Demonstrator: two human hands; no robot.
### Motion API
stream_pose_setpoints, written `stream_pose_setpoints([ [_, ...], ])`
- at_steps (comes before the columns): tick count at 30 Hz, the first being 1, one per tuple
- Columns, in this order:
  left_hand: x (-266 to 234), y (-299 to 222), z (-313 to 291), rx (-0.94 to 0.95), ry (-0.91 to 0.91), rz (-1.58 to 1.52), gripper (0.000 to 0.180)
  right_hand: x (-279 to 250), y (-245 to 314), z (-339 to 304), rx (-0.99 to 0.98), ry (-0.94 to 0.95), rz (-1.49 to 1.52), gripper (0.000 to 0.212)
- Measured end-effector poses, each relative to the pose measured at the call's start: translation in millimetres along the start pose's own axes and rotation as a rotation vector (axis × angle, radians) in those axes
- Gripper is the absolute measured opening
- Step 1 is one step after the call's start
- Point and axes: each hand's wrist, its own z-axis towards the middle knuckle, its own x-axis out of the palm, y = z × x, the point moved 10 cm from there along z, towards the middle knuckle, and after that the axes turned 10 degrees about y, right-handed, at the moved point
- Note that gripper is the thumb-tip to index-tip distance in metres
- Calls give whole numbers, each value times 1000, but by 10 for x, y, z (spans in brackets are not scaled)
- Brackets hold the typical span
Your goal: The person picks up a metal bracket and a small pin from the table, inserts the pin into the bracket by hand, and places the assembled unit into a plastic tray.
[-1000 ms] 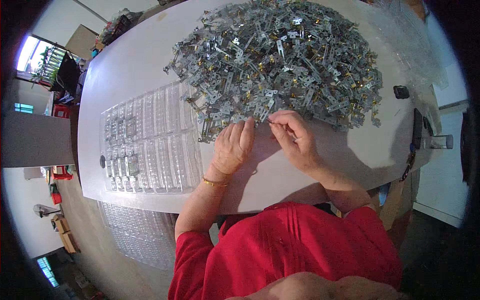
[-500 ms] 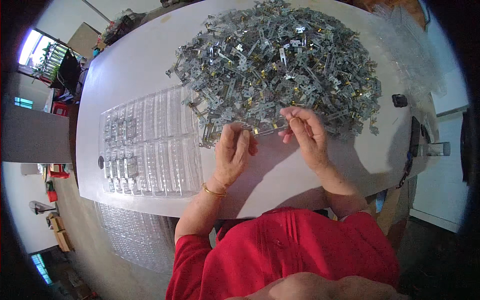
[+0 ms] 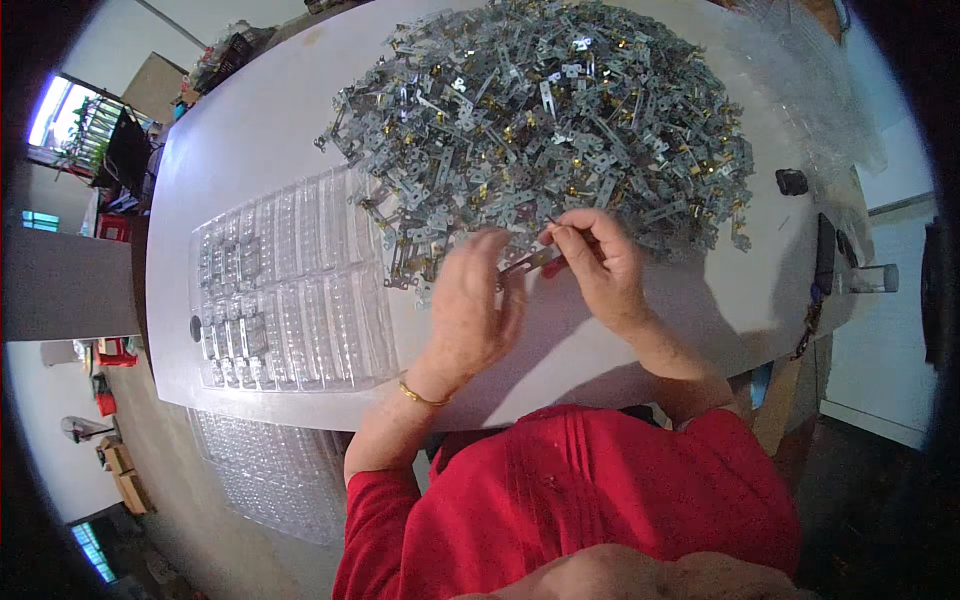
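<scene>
A slim metal bracket [image 3: 532, 262] with a slotted end is held at its far right end by my right hand [image 3: 608, 270], thumb and forefinger pinched together. My left hand [image 3: 470, 305] is at the bracket's near left end, its fingers stretched out and the thumb apart from them. That end lies in the gap between thumb and fingers; contact there cannot be made out. Just beyond both hands rises a big heap of similar metal brackets [image 3: 560, 120], silvery with some yellowish parts.
On the left of the white table [image 3: 260, 130] lies a clear plastic tray [image 3: 310, 285] with long grooves, several metal pieces in its left part. More clear trays [image 3: 270, 475] are below the table edge. A small black object [image 3: 791, 182] and clear plastic sheeting [image 3: 810, 90] are at right.
My left hand has loosened from its pinch and straightened its fingers. The bracket has tilted, its left end now lower and nearer me. My right hand keeps its pinch.
</scene>
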Motion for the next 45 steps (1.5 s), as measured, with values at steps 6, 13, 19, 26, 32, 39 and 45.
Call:
stream_pose_setpoints([
  [6, 400, -60, -79, -21, 157, 33, 39, 190, -13, -11, 83, 100, -3, 10],
  [13, 656, 350, -307, -572, 217, -1031, 25, -29, 240, -38, -171, -76, -126, 8],
  [19, 698, 566, -414, -691, 107, -1252, 24, 109, 130, -59, 80, 54, -155, 7],
  [26, 670, 669, -447, -720, 53, -1262, 24, 249, 185, -52, 10, 148, -274, 6],
  [32, 598, 632, -390, -654, 54, -1117, 20, 263, 160, -65, 60, 175, -267, 5],
  [39, 524, 708, -405, -549, -14, -930, 15, 284, 287, -46, -9, 193, -411, 8],
  [45, 375, 506, -310, -401, 47, -445, 17, 274, 208, -83, 21, 193, -402, 24],
])
